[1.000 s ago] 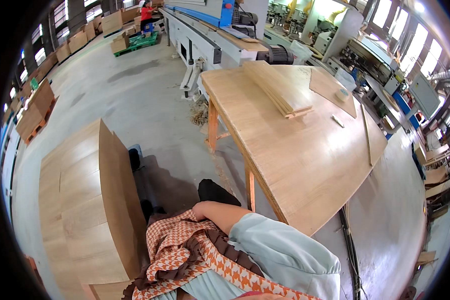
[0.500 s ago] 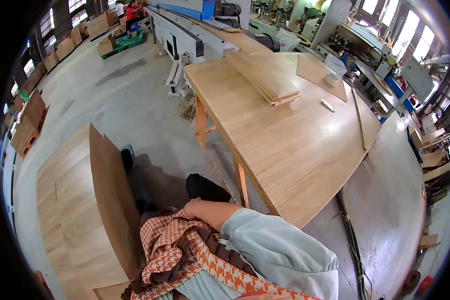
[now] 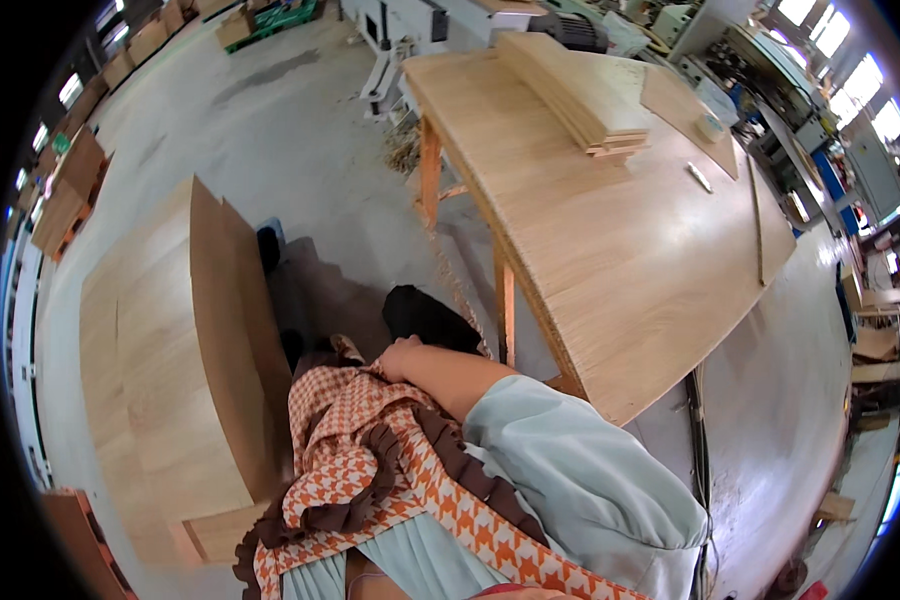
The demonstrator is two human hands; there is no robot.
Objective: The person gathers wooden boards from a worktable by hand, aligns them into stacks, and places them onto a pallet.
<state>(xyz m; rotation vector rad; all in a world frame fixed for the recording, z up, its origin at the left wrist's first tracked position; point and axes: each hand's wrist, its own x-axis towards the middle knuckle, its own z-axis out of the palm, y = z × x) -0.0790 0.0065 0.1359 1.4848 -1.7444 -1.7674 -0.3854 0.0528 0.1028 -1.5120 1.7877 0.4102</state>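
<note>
My right hand (image 3: pixel 400 358) rests against the upper part of my orange-and-white checked apron (image 3: pixel 340 410), which has brown ruffled edges. Its fingers are largely hidden at the cloth, so their grip does not show. The light blue right sleeve (image 3: pixel 580 450) is pushed up to the elbow. My left hand is out of sight. To the right of my arm stands a wood-topped table (image 3: pixel 610 260). On it lie a small stack of wooden boards (image 3: pixel 575 95), a white marker-like tube (image 3: pixel 700 177) and a roll of tape (image 3: pixel 710 127).
A large stack of wood panels (image 3: pixel 150 380) stands close on my left. A thin board (image 3: pixel 680 110) and a narrow strip (image 3: pixel 757 225) lie on the table. Dark cables (image 3: pixel 700 430) run along the floor beyond it. Machines (image 3: pixel 810 140) stand at the far right, and a green pallet (image 3: pixel 280 20) lies far off.
The view has tilted down, so the table and panels sit higher in the picture and more of my apron shows. My right hand stays at the apron.
</note>
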